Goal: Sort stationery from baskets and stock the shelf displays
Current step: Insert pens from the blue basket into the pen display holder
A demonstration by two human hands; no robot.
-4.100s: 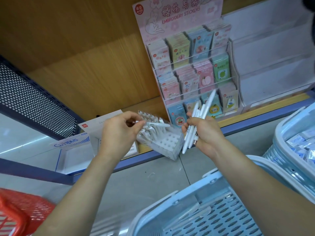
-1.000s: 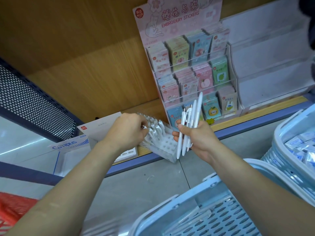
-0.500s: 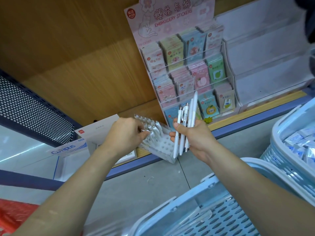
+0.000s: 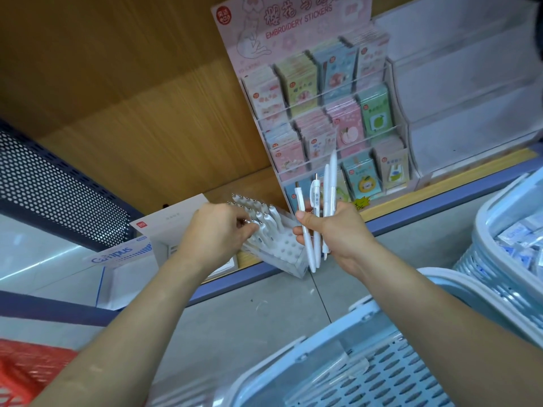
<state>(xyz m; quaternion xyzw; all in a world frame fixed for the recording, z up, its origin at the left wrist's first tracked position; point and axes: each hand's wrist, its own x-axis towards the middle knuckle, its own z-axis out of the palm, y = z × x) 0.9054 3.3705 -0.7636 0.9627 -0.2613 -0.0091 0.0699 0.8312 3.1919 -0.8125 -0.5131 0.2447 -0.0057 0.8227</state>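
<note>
A clear pen holder (image 4: 283,249) with a white hole grid sits tilted at the shelf's front edge. Several white pens (image 4: 255,209) stand in its back rows. My left hand (image 4: 217,230) is at the holder's left side, fingertips curled and pinching the top of one standing white pen (image 4: 261,229). My right hand (image 4: 333,230) is just right of the holder and grips a bunch of white pens (image 4: 319,201) held nearly upright, their ends sticking out above and below the fist.
A pink embroidery-sticker display (image 4: 323,113) stands behind the hands, a clear tiered stand (image 4: 470,98) to its right. A light blue basket (image 4: 352,362) is below, another with packets (image 4: 514,239) at right, a red basket (image 4: 26,371) at lower left. A Campus box (image 4: 117,255) is left.
My left hand has taken its single pen from beside the right hand over to the holder and stays on the pen tops. The bunch in my right hand now stands more upright.
</note>
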